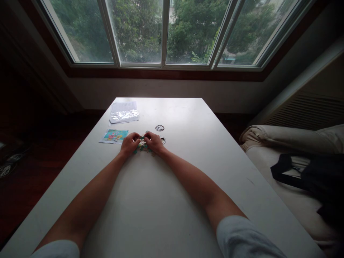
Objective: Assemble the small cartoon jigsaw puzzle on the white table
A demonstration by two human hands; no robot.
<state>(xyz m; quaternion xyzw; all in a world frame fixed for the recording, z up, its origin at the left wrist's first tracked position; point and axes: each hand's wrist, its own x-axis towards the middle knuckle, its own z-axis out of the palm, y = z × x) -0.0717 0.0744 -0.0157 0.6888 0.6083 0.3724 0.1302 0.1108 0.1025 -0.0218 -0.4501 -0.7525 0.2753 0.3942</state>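
On the white table, a small heap of jigsaw puzzle pieces [143,146] in green, white and tan lies between my hands. My left hand [130,143] is at the heap's left side, its fingers curled and pinched on a green puzzle piece [142,137]. From the right, my right hand [154,142] reaches over the heap with thumb and fingers closed together at the pieces; what sits between those fingertips is too small to make out. Left of my left hand is a colourful cartoon picture card [116,136], lying flat.
A clear plastic bag with papers [124,112] lies at the table's [182,118] far left. Two round dark-and-white items, one a disc [159,128], the other a ring [163,141], are near my right hand. Beyond stands a window; a beige sofa [268,161] with a dark bag [317,175] is right.
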